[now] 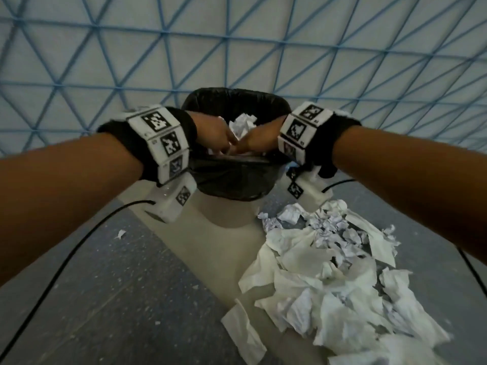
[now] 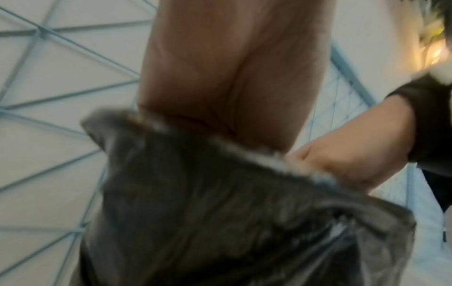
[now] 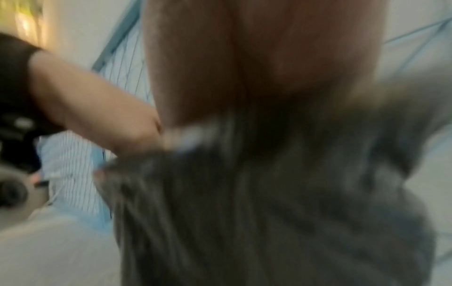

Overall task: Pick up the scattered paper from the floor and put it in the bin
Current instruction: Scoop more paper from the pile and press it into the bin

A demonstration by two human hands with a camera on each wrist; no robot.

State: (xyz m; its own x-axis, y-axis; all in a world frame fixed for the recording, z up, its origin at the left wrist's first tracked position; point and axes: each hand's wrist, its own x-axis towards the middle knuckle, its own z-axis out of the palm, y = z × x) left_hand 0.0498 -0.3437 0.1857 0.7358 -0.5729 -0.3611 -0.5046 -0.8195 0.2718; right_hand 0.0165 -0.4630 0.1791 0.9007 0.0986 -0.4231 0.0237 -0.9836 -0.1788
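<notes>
A bin with a black liner (image 1: 232, 177) stands against the wall. My left hand (image 1: 220, 135) and right hand (image 1: 257, 140) meet over its mouth, fingers curled down inside the rim, gripping a wad of crumpled white paper (image 1: 242, 125) between them. The blurred left wrist view shows my left palm (image 2: 232, 77) dipping behind the liner (image 2: 220, 212), with the right hand (image 2: 342, 154) curled beside a white scrap (image 2: 266, 158). From the right wrist, my right palm (image 3: 269, 58) sinks behind the liner (image 3: 269, 212); fingertips are hidden. A big heap of paper (image 1: 329, 272) lies on the floor to the right.
A wall with a blue triangular lattice (image 1: 237, 48) rises just behind the bin. One loose tissue (image 1: 242, 333) lies at the near side of the heap, and a small scrap (image 1: 120, 233) sits on the grey floor to the left. Black cables (image 1: 79, 246) trail from both wrists.
</notes>
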